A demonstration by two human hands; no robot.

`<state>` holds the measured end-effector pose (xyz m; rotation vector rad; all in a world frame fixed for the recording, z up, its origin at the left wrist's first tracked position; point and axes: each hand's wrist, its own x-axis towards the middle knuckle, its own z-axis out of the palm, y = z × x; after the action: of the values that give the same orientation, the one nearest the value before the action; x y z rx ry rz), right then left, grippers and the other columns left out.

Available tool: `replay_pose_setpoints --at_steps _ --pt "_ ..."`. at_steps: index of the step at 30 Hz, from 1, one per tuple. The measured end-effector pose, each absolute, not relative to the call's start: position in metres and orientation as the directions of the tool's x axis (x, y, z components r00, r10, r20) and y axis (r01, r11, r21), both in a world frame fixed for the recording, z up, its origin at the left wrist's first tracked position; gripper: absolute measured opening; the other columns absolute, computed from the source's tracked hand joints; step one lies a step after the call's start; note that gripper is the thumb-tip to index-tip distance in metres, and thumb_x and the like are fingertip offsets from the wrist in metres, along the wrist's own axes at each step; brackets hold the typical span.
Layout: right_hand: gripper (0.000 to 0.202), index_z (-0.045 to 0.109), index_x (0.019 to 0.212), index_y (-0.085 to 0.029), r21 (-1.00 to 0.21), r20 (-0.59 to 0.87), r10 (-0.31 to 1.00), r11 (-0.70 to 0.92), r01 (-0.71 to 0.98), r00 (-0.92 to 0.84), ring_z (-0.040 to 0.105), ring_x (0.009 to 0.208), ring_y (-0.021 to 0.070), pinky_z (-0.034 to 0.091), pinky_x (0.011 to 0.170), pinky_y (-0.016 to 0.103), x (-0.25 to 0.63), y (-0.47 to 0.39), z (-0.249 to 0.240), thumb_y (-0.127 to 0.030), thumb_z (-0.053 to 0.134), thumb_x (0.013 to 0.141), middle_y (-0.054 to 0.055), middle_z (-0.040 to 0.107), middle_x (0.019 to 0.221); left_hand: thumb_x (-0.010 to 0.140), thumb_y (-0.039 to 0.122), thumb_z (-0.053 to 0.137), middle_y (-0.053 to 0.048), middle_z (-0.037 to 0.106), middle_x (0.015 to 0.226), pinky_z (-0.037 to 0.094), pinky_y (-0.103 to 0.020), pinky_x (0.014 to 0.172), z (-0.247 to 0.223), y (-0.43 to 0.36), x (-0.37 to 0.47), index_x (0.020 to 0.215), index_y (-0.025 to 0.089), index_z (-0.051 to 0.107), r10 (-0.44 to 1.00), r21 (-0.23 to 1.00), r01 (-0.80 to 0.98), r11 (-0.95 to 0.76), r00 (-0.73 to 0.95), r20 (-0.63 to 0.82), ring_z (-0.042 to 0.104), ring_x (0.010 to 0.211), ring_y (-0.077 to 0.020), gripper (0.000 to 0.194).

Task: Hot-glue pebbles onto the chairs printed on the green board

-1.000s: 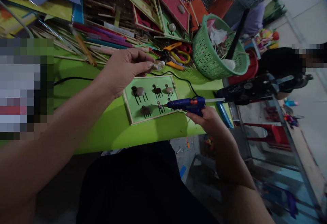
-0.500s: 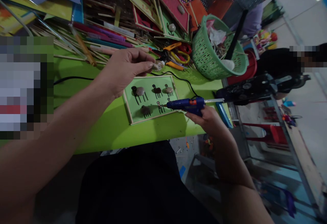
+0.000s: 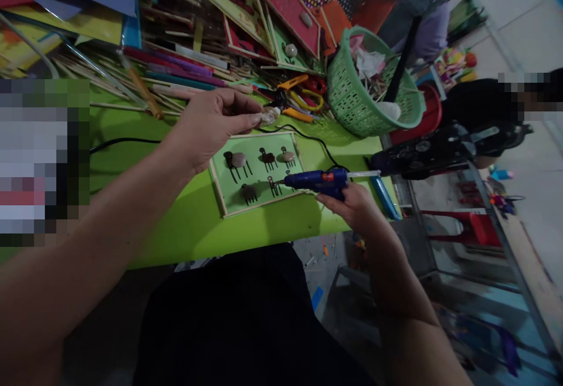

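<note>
My right hand [image 3: 358,204] is closed round the handle of a blue hot glue gun [image 3: 316,180], with a clear glue stick [image 3: 365,173] poking from its back. The nozzle points left, at a small black drawn figure on a green card [image 3: 255,176] edged with thin wooden sticks. Pebbles with drawn black legs and heads, among them a grey pebble [image 3: 238,159] and a beige pebble [image 3: 288,156], sit on that card. Above the card's far edge, my left hand [image 3: 211,122] pinches a small shiny pale thing [image 3: 269,116], like crumpled clear plastic; its kind is unclear.
Behind the card lie pliers and scissors with orange and yellow handles [image 3: 308,101], pens and wooden sticks. A green basket [image 3: 373,104] holds scraps. Framed pebble cards, including a red card [image 3: 288,7], are piled at the back. A black cord [image 3: 316,138] crosses the green table [image 3: 185,222].
The view has shifted slightly. The glue gun's nozzle stays by the same drawn figure, and my left hand keeps its pinch on the small pale thing near the card's far edge.
</note>
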<state>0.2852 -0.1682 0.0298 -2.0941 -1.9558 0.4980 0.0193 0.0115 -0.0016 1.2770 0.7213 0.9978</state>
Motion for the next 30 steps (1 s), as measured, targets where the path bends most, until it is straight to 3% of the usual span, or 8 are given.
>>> replay_pose_setpoints --at_steps 5,9,13,17,22,30 --pt "0.034 0.061 0.071 -0.019 -0.576 -0.197 0.972 -0.222 0.787 0.13 0.051 0.056 0.0149 0.038 0.054 0.028 0.285 -0.17 0.032 -0.05 0.068 0.085 0.001 0.055 0.059 0.081 0.017 0.078 -0.008 0.078 0.101 0.055 -0.038 0.095 0.003 0.007 0.019 0.101 0.014 0.076 0.873 0.994 -0.102 -0.027 0.482 0.073 0.069 0.095 -0.0185 0.021" --pt "0.035 0.06 0.075 -0.019 -0.797 -0.295 0.933 -0.359 0.486 0.205 0.049 0.051 0.0119 0.041 0.05 0.026 0.288 -0.175 0.024 -0.052 0.071 0.081 -0.002 0.054 0.058 0.082 0.023 0.077 -0.006 0.078 0.111 0.056 -0.036 0.095 0.01 0.0 0.022 0.108 0.019 0.078 0.846 0.999 -0.002 -0.041 0.533 0.035 0.07 0.101 -0.0208 0.026" --pt "0.035 0.063 0.081 -0.019 -0.932 -0.243 0.941 -0.293 0.213 0.235 0.047 0.051 0.0104 0.042 0.047 0.024 0.293 -0.179 0.012 -0.052 0.075 0.078 -0.003 0.054 0.061 0.081 0.027 0.079 -0.005 0.079 0.105 0.057 -0.034 0.086 0.016 -0.011 0.025 0.109 0.023 0.079 0.823 0.975 0.146 -0.167 0.565 0.057 0.071 0.095 -0.0232 0.028" --pt "0.038 0.064 0.082 -0.02 -0.977 -0.171 0.946 -0.198 0.073 0.274 0.047 0.05 0.0104 0.041 0.043 0.024 0.298 -0.18 0.002 -0.055 0.076 0.076 -0.003 0.055 0.061 0.08 0.027 0.08 -0.003 0.08 0.101 0.055 -0.031 0.085 0.021 -0.022 0.03 0.101 0.026 0.081 0.791 0.939 0.217 -0.266 0.606 0.084 0.071 0.093 -0.0222 0.021" --pt "0.044 0.064 0.082 -0.019 -0.982 -0.185 0.95 -0.186 -0.02 0.25 0.047 0.048 0.0099 0.041 0.041 0.023 0.299 -0.179 -0.006 -0.06 0.079 0.073 -0.003 0.054 0.059 0.083 0.031 0.078 -0.002 0.08 0.099 0.055 -0.032 0.082 0.015 -0.03 0.034 0.1 0.027 0.081 0.733 0.897 0.274 -0.347 0.676 0.077 0.071 0.087 -0.0212 0.018" --pt "0.048 0.066 0.078 -0.018 -0.986 -0.165 0.958 -0.15 -0.078 0.235 0.049 0.047 0.0092 0.043 0.042 0.022 0.297 -0.181 -0.01 -0.062 0.083 0.069 -0.003 0.056 0.057 0.083 0.031 0.079 -0.003 0.079 0.095 0.053 -0.038 0.085 0.011 -0.047 0.04 0.093 0.028 0.081 0.75 0.834 0.365 -0.413 0.656 0.084 0.07 0.095 -0.0239 0.01"
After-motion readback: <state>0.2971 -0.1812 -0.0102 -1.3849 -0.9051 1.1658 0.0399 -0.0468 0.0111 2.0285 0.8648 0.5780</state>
